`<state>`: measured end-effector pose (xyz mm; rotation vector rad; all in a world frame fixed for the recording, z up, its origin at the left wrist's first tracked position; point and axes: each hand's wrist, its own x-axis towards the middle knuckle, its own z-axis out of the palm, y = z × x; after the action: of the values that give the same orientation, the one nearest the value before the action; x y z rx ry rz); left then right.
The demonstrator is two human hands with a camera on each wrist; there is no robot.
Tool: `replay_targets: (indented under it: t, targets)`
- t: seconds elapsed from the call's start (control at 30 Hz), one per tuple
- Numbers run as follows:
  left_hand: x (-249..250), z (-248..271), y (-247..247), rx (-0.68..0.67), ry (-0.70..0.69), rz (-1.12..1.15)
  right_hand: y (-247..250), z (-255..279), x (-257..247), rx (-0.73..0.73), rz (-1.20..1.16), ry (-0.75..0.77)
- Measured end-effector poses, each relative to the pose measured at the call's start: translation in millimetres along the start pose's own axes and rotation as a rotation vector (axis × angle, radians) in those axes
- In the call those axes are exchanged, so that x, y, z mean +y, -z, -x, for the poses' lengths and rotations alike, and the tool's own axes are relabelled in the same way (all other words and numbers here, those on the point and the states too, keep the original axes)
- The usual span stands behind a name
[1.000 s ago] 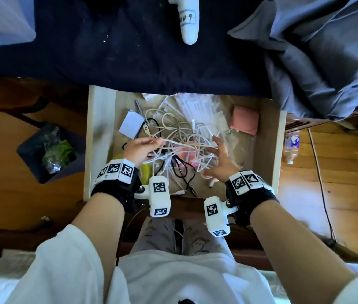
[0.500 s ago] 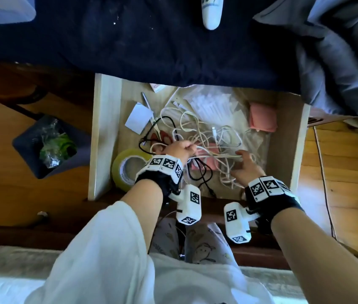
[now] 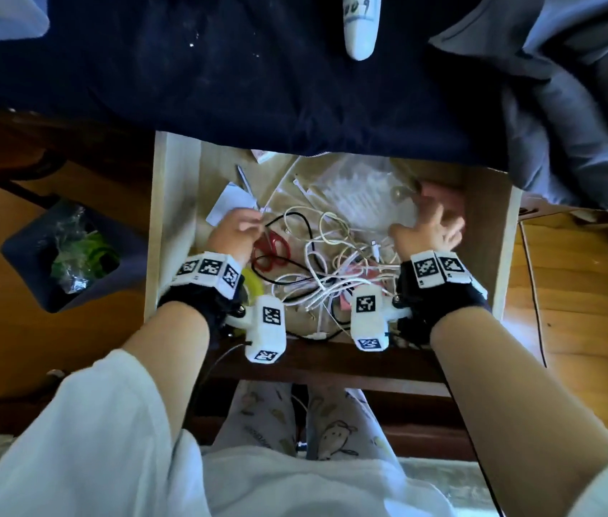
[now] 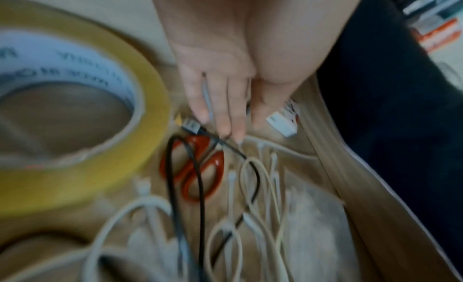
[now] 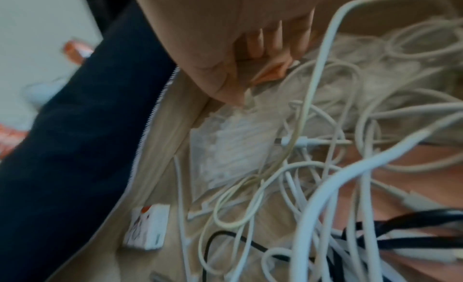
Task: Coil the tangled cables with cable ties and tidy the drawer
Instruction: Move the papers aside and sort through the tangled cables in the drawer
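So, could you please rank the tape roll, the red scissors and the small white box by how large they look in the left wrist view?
1. Yellow tape roll, by far the largest, though it lies nearest the camera, which inflates it.
2. Red scissors: only the handles show clearly.
3. Small white box, the smallest, partly behind the fingers.

A: The left hand (image 3: pixel 233 233) covers part of the paper (image 3: pixel 229 203), and its wrist hides most of the tape (image 3: pixel 252 287)

B: The tape's (image 4: pixel 75 116) print is too blurred to read, and the picture's edge cuts it off. The right hand (image 3: pixel 429 227) smears with motion; its grip on the bag (image 5: pixel 235 147) cannot be told
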<state>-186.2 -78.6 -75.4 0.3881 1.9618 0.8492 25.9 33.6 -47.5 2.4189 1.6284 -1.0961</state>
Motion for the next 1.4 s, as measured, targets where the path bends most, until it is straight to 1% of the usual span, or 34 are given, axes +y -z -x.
replay_targets:
  t: [0.03, 0.07, 0.13, 0.2, 0.27, 0.3, 0.37, 0.47, 0.57, 0.6, 0.67, 0.73, 0.77, 0.8, 0.83, 0.87, 0.97, 1.07, 1.13, 1.17, 1.2, 1.23, 1.27, 1.3, 1.33, 1.4]
  targets:
    - [-2, -11, 6, 0.050, -0.028, -0.127, -1, -6, 6, 0.024, -0.060, -0.095]
    - [-5, -21, 12, 0.064, -0.048, -0.260, 2, -8, 10, 0.030, -0.119, -0.166]
    - [-11, -40, 22, 0.032, -0.058, -0.453, 3, -19, 23, -0.014, -0.249, -0.229]
    - [-18, -52, 27, -0.044, -0.057, -0.544, 2, -31, 31, -0.103, -0.453, -0.250]
    - [-22, -53, 27, -0.111, -0.023, -0.562, 2, -44, 37, -0.146, -0.655, -0.305]
    - [-24, -53, 25, -0.112, -0.018, -0.565, 2, -50, 40, -0.152, -0.718, -0.331]
    - [-25, -51, 25, -0.096, -0.023, -0.539, 5, -50, 33, -0.154, -0.790, -0.364]
    - [-22, -45, 24, -0.091, -0.003, -0.486, 3, -45, 27, -0.249, -0.893, -0.392]
    - [-15, -38, 20, -0.120, 0.009, -0.448, 0, -44, 30, -0.328, -0.997, -0.369]
    - [-12, -36, 20, -0.118, 0.005, -0.426, 3, -42, 30, -0.343, -1.027, -0.367]
    - [-6, -30, 19, -0.077, 0.003, -0.364, 8, -42, 32, -0.327, -1.080, -0.314]
    - [0, -24, 16, 0.006, -0.056, -0.280, 13, -38, 34, -0.299, -1.119, -0.266]
    - [4, -19, 13, 0.033, -0.088, -0.210, 15, -33, 35, -0.276, -1.141, -0.237]
    - [9, -13, 9, 0.036, -0.104, -0.125, 18, -26, 36, -0.282, -1.179, -0.196]
    - [15, -6, 5, 0.009, -0.087, -0.025, 19, -19, 36, -0.326, -1.225, -0.144]
    - [21, 2, 1, -0.054, -0.047, 0.068, 19, -12, 35, -0.402, -1.278, -0.088]
    - [36, 24, -14, -0.315, 0.106, 0.251, 17, 8, 28, -0.659, -1.432, 0.015]
    - [44, 36, -26, -0.460, 0.272, 0.500, 4, 36, 22, -0.775, -1.479, 0.044]
    - [46, 39, -31, -0.467, 0.317, 0.612, -8, 56, 18, -0.917, -1.423, 0.053]
    - [45, 39, -33, -0.436, 0.312, 0.636, -14, 64, 17, -0.976, -1.346, 0.051]
    - [44, 40, -33, -0.388, 0.300, 0.639, -18, 70, 16, -1.006, -1.260, 0.041]
    - [42, 39, -32, -0.327, 0.273, 0.630, -22, 71, 17, -1.012, -1.191, 0.017]
    - [40, 39, -29, -0.261, 0.243, 0.622, -25, 69, 19, -0.969, -1.134, -0.018]
    - [35, 38, -25, -0.207, 0.216, 0.617, -26, 65, 21, -0.880, -1.089, -0.043]
    - [31, 37, -20, -0.165, 0.205, 0.615, -28, 58, 24, -0.759, -1.035, -0.040]
    - [21, 37, -11, -0.124, 0.209, 0.612, -31, 38, 34, -0.530, -0.829, 0.056]
